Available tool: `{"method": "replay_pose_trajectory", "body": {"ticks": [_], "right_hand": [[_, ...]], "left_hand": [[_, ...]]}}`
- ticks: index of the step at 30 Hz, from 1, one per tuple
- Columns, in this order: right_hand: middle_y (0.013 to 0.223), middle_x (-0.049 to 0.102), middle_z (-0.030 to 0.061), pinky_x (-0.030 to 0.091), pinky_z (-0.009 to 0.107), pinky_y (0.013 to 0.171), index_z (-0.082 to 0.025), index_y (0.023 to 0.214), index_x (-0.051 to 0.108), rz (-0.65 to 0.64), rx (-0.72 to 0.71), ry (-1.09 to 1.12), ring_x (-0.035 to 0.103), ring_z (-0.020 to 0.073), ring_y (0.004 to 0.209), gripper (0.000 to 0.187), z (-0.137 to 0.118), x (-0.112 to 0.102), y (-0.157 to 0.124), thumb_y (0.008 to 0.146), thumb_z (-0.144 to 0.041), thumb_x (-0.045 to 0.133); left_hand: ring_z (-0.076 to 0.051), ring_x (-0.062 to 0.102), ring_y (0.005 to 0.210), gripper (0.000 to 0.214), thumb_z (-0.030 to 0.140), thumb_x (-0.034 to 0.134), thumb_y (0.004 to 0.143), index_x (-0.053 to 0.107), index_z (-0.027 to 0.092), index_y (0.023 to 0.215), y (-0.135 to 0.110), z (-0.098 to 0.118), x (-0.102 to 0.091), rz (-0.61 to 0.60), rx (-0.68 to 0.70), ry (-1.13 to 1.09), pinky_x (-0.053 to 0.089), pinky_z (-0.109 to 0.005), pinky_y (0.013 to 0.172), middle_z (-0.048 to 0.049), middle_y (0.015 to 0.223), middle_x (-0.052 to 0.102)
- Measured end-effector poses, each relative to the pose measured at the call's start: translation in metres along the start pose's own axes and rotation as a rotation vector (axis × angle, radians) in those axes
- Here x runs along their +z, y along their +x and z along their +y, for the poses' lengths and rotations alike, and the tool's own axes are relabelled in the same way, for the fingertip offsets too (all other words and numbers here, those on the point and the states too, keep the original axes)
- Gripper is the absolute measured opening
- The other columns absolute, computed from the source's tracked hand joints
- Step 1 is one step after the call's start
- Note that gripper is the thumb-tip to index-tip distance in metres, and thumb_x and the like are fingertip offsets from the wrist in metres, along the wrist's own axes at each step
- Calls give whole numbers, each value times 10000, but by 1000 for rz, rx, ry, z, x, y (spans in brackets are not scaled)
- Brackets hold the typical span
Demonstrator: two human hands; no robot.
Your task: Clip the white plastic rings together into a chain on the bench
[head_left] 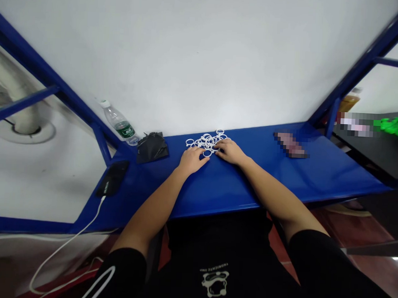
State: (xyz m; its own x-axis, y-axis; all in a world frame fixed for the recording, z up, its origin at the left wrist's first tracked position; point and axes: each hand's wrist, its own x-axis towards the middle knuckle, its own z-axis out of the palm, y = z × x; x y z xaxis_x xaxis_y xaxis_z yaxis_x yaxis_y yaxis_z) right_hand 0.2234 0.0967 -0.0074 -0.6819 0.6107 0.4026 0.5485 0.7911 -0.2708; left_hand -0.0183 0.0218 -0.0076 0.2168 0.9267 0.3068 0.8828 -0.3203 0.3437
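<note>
Several white plastic rings (206, 141) lie in a loose, overlapping pile on the blue table (217, 185), near the wall. My left hand (191, 160) rests at the pile's near left edge, thumb apart from the bent fingers. At the near right edge is my right hand (231, 151), its fingers pointing left over the rings and its thumb apart. One ring lies between the two hands. Both hands look open, and no ring is visibly gripped; the undersides of the fingers are hidden.
Left of the pile are a black plastic bag (153, 147), a water bottle (122, 126) and a black power bank (113, 178) with a white cable (70, 239). A blurred-out flat item (291, 144) lies to the right. Green objects (393, 126) sit on a neighbouring dark table.
</note>
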Motion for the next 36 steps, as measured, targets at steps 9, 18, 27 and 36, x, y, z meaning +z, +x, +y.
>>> {"method": "replay_pose_trajectory", "body": {"ticks": [9,18,27,36], "right_hand": [[1219,763,127,423,479,1057,-203,1039,800,27,56,-51,642,316,1162,158,3,1,0,946,-260,686],[1051,775,108,438,456,988,-206,987,756,140,-5,42,651,280,1014,162,-8,-7,1,999,-315,637],[979,756,84,524,380,881,-215,988,704,100,-239,302,683,232,924,147,-37,-8,0,1010,-300,585],[789,686,52,462,327,754,-210,794,636,53,-198,280,616,193,753,424,-34,-11,-1,1087,-482,493]], "left_hand": [[-331,592,1352,452,431,735,976,694,247,1387,0,4,-3,-96,39,11,467,-496,1158,-92,1404,703],[-291,650,1297,380,333,649,1035,677,212,1394,2,-1,7,36,114,-90,500,-474,1149,-107,1379,718],[-241,714,1184,320,261,497,1091,696,185,1330,2,2,5,188,170,-267,560,-396,1067,-107,1253,768],[-199,737,1068,229,217,577,1049,744,199,1205,-1,8,6,278,323,-334,603,-355,978,-88,1155,769]]}}
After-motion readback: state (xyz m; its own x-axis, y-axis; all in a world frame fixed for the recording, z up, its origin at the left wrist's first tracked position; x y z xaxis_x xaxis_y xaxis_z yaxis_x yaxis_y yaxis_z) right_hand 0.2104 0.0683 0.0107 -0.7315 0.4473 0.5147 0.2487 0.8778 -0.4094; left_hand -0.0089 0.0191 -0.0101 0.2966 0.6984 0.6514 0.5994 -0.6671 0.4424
